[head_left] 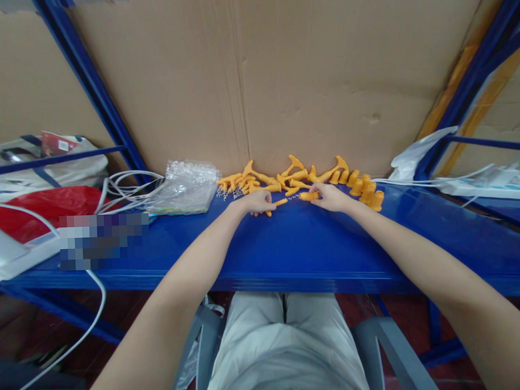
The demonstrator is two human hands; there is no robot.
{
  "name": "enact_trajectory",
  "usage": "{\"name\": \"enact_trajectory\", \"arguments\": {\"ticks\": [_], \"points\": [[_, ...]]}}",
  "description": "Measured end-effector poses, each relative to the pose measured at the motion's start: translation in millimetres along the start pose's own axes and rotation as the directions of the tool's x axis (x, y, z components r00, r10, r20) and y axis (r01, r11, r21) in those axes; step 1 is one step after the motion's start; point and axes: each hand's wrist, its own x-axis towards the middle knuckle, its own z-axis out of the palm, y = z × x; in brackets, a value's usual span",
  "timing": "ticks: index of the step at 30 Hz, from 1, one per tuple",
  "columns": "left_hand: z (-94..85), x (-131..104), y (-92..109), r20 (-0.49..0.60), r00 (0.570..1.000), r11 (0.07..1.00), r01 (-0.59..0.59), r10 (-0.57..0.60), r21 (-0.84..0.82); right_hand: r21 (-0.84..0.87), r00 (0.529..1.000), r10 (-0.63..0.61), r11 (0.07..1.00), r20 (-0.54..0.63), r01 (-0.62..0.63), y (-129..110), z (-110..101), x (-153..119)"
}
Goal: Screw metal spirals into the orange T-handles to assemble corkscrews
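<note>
My left hand (259, 201) is closed on the handle of an orange corkscrew (281, 203). Its coarse-threaded shaft sticks out to the right, ending in a thin metal spiral (293, 197). Facing that tip, a hollow-looking orange sleeve (306, 197) is gripped by the fingers of my right hand (328, 197). The spiral and the sleeve are close; whether they touch is hard to see. Just behind the hands lies a pile of orange T-shaped handles (293, 166). Loose metal spirals (230, 193) are heaped left of my left hand, and several orange sleeves (362, 187) stand to the right.
All this is on a blue metal table (287, 245) backed by a cardboard sheet (302, 74). Clear plastic bags (191, 183), white cables (131, 179) and a red bag (51, 208) lie left. A white power strip (485, 187) sits right, near the blue frame post (473, 74).
</note>
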Motion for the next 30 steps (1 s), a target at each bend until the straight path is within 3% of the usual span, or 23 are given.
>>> {"name": "enact_trajectory", "arguments": {"ticks": [6,9,13,16,21,30], "points": [[2.8,1.4,-1.6,-0.029,1.000,0.997,-0.008,0.006,-0.073,0.095,0.998,-0.054,0.994,-0.012,0.055,7.6,4.1,2.1],[7.6,6.2,-4.5,-0.106,0.991,0.991,-0.087,0.076,-0.099,0.155,0.992,-0.122,0.980,-0.023,0.125,-0.8,4.7,1.7],[14.7,15.3,-10.2,-0.344,0.911,0.967,-0.253,0.229,-0.026,0.221,0.981,-0.170,0.957,-0.093,0.187,-9.9,4.1,2.7],[18.3,20.9,-14.2,-0.434,0.862,0.957,-0.290,0.263,0.004,0.266,0.982,-0.136,0.950,-0.130,0.166,-9.5,3.2,3.7],[20.1,24.6,-15.1,-0.507,0.829,0.964,-0.265,0.237,0.018,0.427,0.990,-0.020,0.901,-0.143,0.080,-4.4,4.7,5.6],[18.3,28.7,-19.2,-0.545,0.804,0.963,-0.270,0.236,0.018,0.614,0.999,-0.032,0.787,-0.042,0.051,1.8,-0.2,8.8]]}}
